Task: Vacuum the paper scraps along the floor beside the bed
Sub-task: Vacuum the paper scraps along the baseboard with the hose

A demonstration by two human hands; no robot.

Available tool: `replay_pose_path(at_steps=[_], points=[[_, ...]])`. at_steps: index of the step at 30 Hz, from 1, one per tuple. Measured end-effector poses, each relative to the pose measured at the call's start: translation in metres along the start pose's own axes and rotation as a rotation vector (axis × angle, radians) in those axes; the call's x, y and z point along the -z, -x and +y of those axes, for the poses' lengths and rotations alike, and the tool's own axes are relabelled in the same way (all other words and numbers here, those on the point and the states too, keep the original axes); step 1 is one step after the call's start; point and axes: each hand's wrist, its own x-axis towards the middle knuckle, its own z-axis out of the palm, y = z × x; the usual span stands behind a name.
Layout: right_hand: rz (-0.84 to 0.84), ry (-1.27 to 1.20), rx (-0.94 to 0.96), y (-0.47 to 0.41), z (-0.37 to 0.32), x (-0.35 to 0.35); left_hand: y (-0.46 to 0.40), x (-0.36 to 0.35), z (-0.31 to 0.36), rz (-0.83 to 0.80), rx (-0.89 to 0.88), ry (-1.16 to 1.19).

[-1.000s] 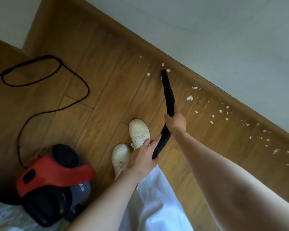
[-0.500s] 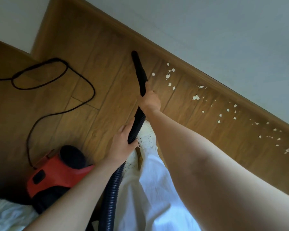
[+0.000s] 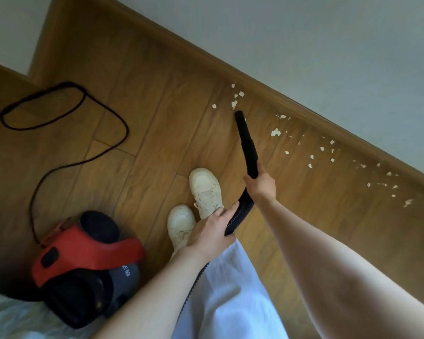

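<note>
Pale paper scraps point(image 3: 275, 132) lie scattered on the wooden floor along the brown skirting board, from upper middle to the right edge. A black vacuum nozzle point(image 3: 246, 139) points up the frame, its tip just below a small cluster of scraps point(image 3: 234, 104). My right hand point(image 3: 261, 185) grips the nozzle's lower end. My left hand point(image 3: 212, 232) holds the ribbed black hose point(image 3: 239, 215) just behind it. The red and black vacuum body point(image 3: 83, 267) sits on the floor at lower left.
A black power cord point(image 3: 83, 133) loops across the floor at upper left. Two white shoes point(image 3: 206, 192) stand on the floor between vacuum and nozzle, above white trousers point(image 3: 230, 297). The white wall point(image 3: 328, 57) fills the upper right. Pale fabric point(image 3: 10, 321) shows at bottom left.
The nozzle has swung from the left back to the right and lower, its tip now just under the scrap cluster by the skirting. Both hands moved down and right with it.
</note>
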Motion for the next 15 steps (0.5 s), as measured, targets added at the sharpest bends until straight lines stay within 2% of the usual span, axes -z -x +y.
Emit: replay_pose_path(at_steps=[4, 10, 15], points=[[0.013, 0.004, 0.029, 0.006, -0.001, -0.004, 0.006, -0.003, -0.004, 0.036, -0.004, -0.003], [-0.023, 0.027, 0.110, 0.017, -0.042, -0.030, 0.022, 0.009, -0.032, 0.219, 0.018, 0.136], [-0.074, 0.072, 0.174, 0.023, -0.073, -0.054, 0.036, 0.021, -0.049, 0.308, 0.065, 0.198]])
